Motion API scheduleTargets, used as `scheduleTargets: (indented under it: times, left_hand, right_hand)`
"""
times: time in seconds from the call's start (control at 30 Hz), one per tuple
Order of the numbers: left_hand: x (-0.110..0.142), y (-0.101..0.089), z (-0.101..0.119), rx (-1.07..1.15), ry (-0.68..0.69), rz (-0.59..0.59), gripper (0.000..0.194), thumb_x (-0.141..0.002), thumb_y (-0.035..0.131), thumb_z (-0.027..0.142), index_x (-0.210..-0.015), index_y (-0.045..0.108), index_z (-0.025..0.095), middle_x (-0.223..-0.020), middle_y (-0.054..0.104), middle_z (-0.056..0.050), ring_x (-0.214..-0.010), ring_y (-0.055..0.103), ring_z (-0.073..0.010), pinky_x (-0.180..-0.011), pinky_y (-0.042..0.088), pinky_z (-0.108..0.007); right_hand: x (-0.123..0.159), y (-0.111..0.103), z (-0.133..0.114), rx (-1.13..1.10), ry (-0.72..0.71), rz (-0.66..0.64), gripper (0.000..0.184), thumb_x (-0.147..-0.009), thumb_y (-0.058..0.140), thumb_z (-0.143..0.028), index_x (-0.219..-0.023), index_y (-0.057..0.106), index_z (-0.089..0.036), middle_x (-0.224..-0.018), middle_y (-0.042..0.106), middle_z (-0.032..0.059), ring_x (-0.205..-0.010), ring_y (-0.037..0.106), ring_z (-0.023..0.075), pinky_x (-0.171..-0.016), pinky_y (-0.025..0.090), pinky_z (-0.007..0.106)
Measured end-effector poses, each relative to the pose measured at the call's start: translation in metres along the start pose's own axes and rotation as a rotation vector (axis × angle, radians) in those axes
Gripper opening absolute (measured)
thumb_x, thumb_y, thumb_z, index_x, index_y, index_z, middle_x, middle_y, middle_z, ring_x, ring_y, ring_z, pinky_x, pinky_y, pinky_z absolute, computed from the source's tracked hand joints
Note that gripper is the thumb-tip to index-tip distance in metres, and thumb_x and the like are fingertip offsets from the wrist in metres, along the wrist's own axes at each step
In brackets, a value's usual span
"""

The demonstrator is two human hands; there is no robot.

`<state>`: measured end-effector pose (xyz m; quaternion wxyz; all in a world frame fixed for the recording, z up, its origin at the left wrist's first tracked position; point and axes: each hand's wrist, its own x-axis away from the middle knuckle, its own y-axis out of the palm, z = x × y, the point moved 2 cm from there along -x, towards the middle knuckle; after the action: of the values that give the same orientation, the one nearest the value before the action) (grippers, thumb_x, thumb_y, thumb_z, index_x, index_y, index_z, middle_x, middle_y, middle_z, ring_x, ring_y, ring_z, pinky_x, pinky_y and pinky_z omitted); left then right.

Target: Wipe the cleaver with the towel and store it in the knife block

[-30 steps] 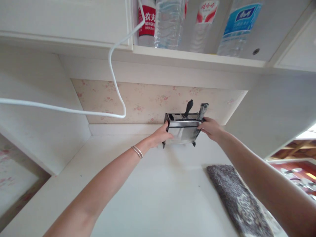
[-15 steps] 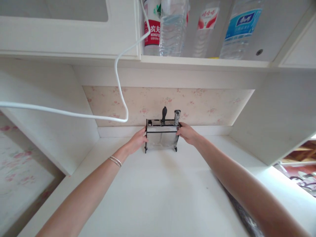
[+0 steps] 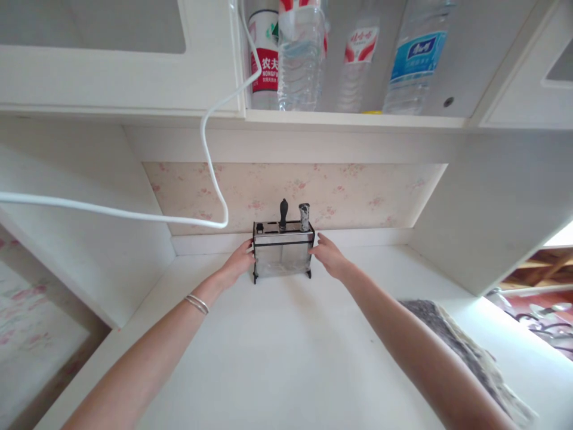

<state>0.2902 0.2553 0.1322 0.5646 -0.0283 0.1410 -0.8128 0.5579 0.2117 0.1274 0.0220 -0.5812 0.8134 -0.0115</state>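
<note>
A metal knife holder [image 3: 282, 257] stands upright on the white counter [image 3: 286, 352], close to the flowered back wall. A black handle [image 3: 283, 213] and a grey patterned handle [image 3: 304, 215] stick out of its top. My left hand [image 3: 237, 263], with bracelets on the wrist, rests against the holder's left side, fingers curled on it. My right hand [image 3: 329, 255] is at the holder's right side with fingers stretched out, just touching it or barely apart; I cannot tell which.
A white cable [image 3: 210, 155] loops from the upper shelf across the left. Several water bottles [image 3: 299, 54] stand on the shelf above. A grey speckled mat [image 3: 465, 352] lies on the counter at the right. White cabinet walls close in both sides.
The knife holder was held tilted above the counter; it now stands upright by the back wall. My right hand's fingers have loosened from its side.
</note>
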Motion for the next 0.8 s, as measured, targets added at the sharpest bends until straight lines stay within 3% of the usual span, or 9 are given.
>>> scheduleTargets:
  times: [0.07, 0.2, 0.27, 0.37, 0.47, 0.57, 0.63, 0.8]
  left_hand:
    - [0.000, -0.005, -0.003, -0.085, -0.029, 0.119, 0.063, -0.061, 0.052, 0.006, -0.122, 0.057, 0.018, -0.128, 0.061, -0.014, -0.117, 0.058, -0.0286, -0.101, 0.044, -0.043]
    - [-0.003, -0.011, 0.012, -0.270, 0.055, 0.304, 0.045, -0.069, 0.052, 0.011, -0.113, 0.060, 0.017, -0.128, 0.056, -0.014, -0.119, 0.054, -0.0300, -0.109, 0.034, -0.047]
    - [-0.008, -0.004, 0.029, -0.334, 0.132, 0.279, 0.034, -0.073, 0.052, 0.014, -0.103, 0.064, 0.020, -0.120, 0.061, -0.009, -0.114, 0.056, -0.0270, -0.108, 0.036, -0.042]
    - [-0.022, 0.018, 0.054, -0.398, 0.202, 0.169, 0.018, -0.075, 0.056, 0.019, -0.088, 0.068, 0.023, -0.104, 0.068, -0.005, -0.103, 0.061, -0.0234, -0.100, 0.043, -0.035]
    - [-0.040, 0.041, 0.068, -0.445, 0.204, 0.190, 0.022, -0.078, 0.059, 0.026, -0.098, 0.065, 0.020, -0.111, 0.066, -0.009, -0.107, 0.060, -0.0250, -0.099, 0.042, -0.036]
    - [-0.057, 0.053, 0.074, -0.476, 0.149, 0.274, 0.050, -0.078, 0.063, 0.040, -0.118, 0.053, 0.014, -0.122, 0.059, -0.018, -0.112, 0.058, -0.0316, -0.097, 0.042, -0.043]
    - [-0.068, 0.055, 0.079, -0.490, 0.116, 0.287, 0.061, -0.072, 0.070, 0.045, -0.121, 0.050, 0.015, -0.125, 0.057, -0.020, -0.111, 0.059, -0.0341, -0.095, 0.043, -0.044]
    - [-0.090, 0.057, 0.099, -0.483, 0.116, 0.270, 0.027, -0.071, 0.073, 0.029, -0.091, 0.060, 0.017, -0.104, 0.067, -0.016, -0.106, 0.063, -0.0342, -0.090, 0.046, -0.042]
  right_hand:
    - [0.026, 0.003, 0.021, -0.016, 0.137, 0.007, 0.070, -0.061, 0.065, -0.019, -0.129, 0.050, -0.021, -0.124, 0.061, 0.0129, -0.113, 0.058, 0.0256, -0.094, 0.047, 0.041]
    - [0.100, 0.020, 0.076, -0.068, 0.310, -0.122, 0.045, -0.065, 0.064, -0.026, -0.110, 0.059, -0.018, -0.099, 0.070, 0.0109, -0.078, 0.068, 0.0199, -0.078, 0.053, 0.038]
    - [0.135, 0.030, 0.102, -0.128, 0.324, -0.208, 0.032, -0.067, 0.064, -0.029, -0.097, 0.062, -0.018, -0.088, 0.071, 0.0070, -0.069, 0.066, 0.0166, -0.075, 0.052, 0.034]
    - [0.169, 0.040, 0.126, -0.075, 0.150, -0.233, 0.019, -0.073, 0.060, -0.031, -0.088, 0.065, -0.020, -0.081, 0.070, 0.0047, -0.068, 0.063, 0.0170, -0.068, 0.049, 0.030]
    - [0.182, 0.045, 0.134, 0.155, -0.016, -0.229, 0.016, -0.078, 0.055, -0.026, -0.087, 0.068, -0.021, -0.080, 0.071, 0.0044, -0.069, 0.063, 0.0183, -0.064, 0.046, 0.029]
    - [0.182, 0.047, 0.133, 0.273, -0.070, -0.229, 0.018, -0.081, 0.052, -0.021, -0.087, 0.069, -0.021, -0.080, 0.072, 0.0037, -0.068, 0.063, 0.0173, -0.065, 0.045, 0.028]
    - [0.180, 0.046, 0.132, 0.281, -0.091, -0.224, 0.019, -0.082, 0.051, -0.022, -0.088, 0.069, -0.021, -0.081, 0.072, 0.0035, -0.067, 0.063, 0.0165, -0.064, 0.045, 0.027]
    - [0.180, 0.044, 0.134, 0.263, -0.111, -0.226, 0.019, -0.083, 0.051, -0.022, -0.090, 0.069, -0.020, -0.081, 0.073, 0.0035, -0.066, 0.063, 0.0157, -0.062, 0.045, 0.026]
